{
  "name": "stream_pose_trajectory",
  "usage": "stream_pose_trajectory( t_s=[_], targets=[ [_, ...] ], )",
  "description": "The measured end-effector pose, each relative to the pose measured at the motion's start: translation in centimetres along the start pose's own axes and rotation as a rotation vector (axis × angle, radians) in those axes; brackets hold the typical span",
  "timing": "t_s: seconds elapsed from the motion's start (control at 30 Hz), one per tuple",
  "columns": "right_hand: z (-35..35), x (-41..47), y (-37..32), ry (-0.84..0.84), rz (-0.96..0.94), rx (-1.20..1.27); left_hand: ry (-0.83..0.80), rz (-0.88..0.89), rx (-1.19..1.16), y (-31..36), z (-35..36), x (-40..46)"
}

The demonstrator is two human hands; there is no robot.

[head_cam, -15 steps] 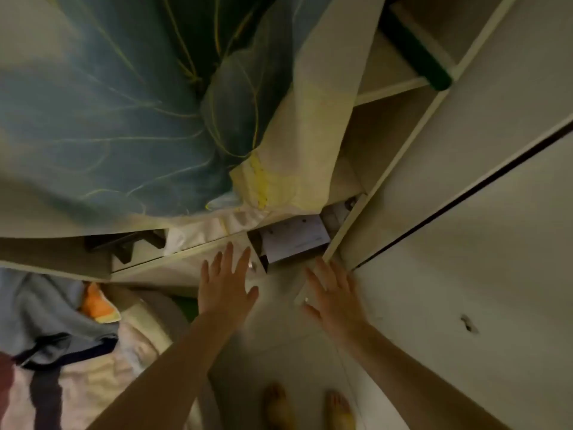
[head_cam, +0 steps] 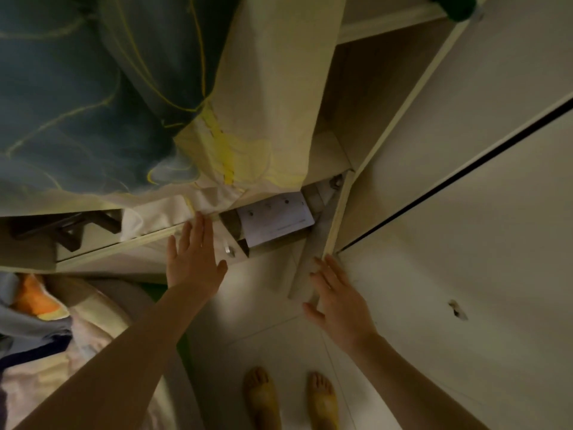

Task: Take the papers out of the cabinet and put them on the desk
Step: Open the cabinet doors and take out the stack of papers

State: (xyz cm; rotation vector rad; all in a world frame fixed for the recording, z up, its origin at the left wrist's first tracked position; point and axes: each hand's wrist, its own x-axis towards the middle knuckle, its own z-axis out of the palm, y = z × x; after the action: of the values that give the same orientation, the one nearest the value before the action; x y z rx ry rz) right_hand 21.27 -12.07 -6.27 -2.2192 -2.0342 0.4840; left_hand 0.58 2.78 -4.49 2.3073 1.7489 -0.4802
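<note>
White papers [head_cam: 276,220] lie in a low compartment of the cream cabinet [head_cam: 403,150], partly under hanging bedding. My left hand [head_cam: 193,259] is spread flat, fingers apart, just left of the papers against the compartment's front edge. My right hand [head_cam: 338,299] is open too, below and right of the papers, its fingertips near the bottom corner of the cabinet door [head_cam: 465,290]. Neither hand touches the papers.
A blue-green and cream quilt [head_cam: 108,103] hangs over the upper left. A dark handle [head_cam: 71,231] sits on a drawer at left. Folded clothes [head_cam: 37,308] lie at lower left. My bare feet [head_cam: 291,398] stand on the pale floor.
Both hands have moved a little closer to the cabinet opening; the left hand now reaches the compartment's edge. The view has dipped nearer to the papers.
</note>
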Motion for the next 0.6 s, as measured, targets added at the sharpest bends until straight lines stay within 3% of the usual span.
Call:
stream_pose_trajectory(
  t_s=[0.2,0.6],
  targets=[
    [-1.1,-3.3,5.5,-0.021,0.023,0.054,-0.004,-0.013,-0.013,0.1,0.1,-0.2],
    [-2.2,-4.3,13.2,-0.043,0.051,-0.178,0.054,-0.022,-0.029,0.3,0.7,-0.2]
  ],
)
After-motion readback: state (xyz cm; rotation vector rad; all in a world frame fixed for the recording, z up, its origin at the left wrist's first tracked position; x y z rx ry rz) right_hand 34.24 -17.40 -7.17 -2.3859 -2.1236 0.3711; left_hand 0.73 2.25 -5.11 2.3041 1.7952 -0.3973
